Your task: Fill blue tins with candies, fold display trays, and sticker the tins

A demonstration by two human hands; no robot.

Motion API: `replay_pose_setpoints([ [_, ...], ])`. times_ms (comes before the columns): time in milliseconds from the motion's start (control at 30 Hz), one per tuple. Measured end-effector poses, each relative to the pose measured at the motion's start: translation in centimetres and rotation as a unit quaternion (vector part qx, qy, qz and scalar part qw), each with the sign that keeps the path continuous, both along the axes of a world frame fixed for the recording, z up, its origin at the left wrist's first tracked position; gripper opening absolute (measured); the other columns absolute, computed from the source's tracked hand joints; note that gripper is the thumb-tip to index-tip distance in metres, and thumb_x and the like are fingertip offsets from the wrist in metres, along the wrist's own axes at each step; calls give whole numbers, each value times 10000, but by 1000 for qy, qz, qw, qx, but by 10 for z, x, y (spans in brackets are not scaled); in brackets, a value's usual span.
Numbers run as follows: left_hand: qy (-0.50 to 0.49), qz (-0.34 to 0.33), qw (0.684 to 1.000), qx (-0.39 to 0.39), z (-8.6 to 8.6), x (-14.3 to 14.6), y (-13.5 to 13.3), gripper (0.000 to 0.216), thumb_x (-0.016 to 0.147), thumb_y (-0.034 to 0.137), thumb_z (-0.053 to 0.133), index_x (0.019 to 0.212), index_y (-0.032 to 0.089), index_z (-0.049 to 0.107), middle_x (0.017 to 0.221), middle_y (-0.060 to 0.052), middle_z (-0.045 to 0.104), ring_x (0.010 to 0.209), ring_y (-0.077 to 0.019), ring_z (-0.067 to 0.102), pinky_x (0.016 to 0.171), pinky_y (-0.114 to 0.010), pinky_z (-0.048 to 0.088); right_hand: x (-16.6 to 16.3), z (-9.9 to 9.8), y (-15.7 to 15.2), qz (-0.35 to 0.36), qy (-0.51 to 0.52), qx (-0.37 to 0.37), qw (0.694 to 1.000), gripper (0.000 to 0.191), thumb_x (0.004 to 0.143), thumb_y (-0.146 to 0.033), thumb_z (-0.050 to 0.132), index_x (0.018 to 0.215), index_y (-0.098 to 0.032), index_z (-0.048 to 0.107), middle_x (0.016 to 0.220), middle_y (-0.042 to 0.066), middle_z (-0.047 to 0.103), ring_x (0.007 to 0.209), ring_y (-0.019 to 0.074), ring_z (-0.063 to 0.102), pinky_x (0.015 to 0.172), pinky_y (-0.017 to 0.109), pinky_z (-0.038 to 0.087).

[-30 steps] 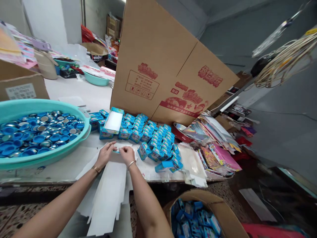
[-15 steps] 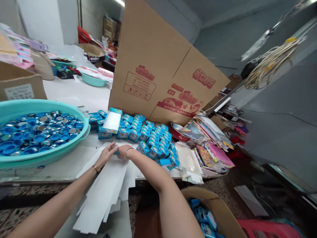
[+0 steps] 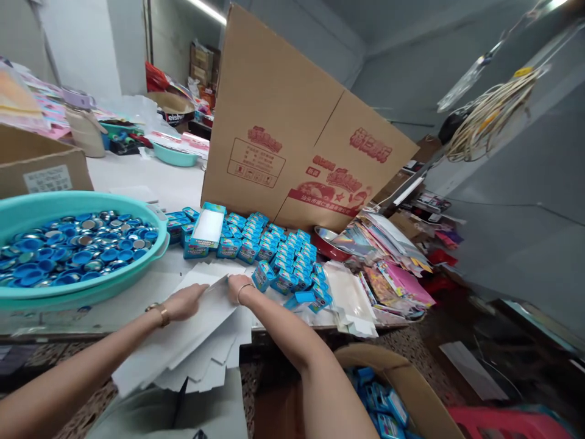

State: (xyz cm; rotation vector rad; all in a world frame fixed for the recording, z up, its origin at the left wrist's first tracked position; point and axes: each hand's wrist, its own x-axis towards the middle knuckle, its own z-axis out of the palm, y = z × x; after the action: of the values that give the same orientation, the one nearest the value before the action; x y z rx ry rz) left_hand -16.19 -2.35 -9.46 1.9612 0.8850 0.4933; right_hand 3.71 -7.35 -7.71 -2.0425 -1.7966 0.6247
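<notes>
right hand (image 3: 237, 289) grasps the far end of white cards (image 3: 208, 317) overhanging the table (image 3: 153, 279); left hand (image 3: 185, 302) touches them, its grip i cannot tell; blue boxes (image 3: 284, 279) stand just beyond

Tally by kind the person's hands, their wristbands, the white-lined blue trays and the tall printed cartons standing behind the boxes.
Left hand and right hand: 2
Wristbands: 2
White-lined blue tray: 1
Tall printed carton: 1
Total: 6
</notes>
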Motion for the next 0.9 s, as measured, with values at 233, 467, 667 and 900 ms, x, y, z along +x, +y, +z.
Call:
replay_pose_setpoints([
  [233,101,-48,982,150,-10,4,-11,423,751,264,474,1110,141,661,805,-192,681,832,-346,636,779,-448,456,22,20,-6,89,9,20,996,288,756,-498,699,811,-216,707,871,51,733,922,251,676,833,360,512],
  [467,134,-101,968,187,-3,-25,-3,337,807,436,513,998,205,665,943,-132,662,888,-305,608,807,-396,466,-15,-3,-2,108,26,19,994,145,712,-200,751,692,-178,609,940,90,696,1024,311,615,978,488,404],
  [667,147,-87,966,194,-16,-38,2,230,868,307,404,789,211,597,798,-125,589,701,-288,582,706,-440,473,-7,-14,-13,113,52,32,992,181,729,-61,666,696,-209,567,852,71,707,966,261,638,974,477,410],
  [900,134,-97,966,197,-20,-24,4,214,852,239,395,760,221,587,750,-152,582,752,-329,584,775,-493,473,-28,-21,3,102,41,42,993,278,610,-39,696,592,-226,491,650,43,682,827,263,664,880,448,461],
])
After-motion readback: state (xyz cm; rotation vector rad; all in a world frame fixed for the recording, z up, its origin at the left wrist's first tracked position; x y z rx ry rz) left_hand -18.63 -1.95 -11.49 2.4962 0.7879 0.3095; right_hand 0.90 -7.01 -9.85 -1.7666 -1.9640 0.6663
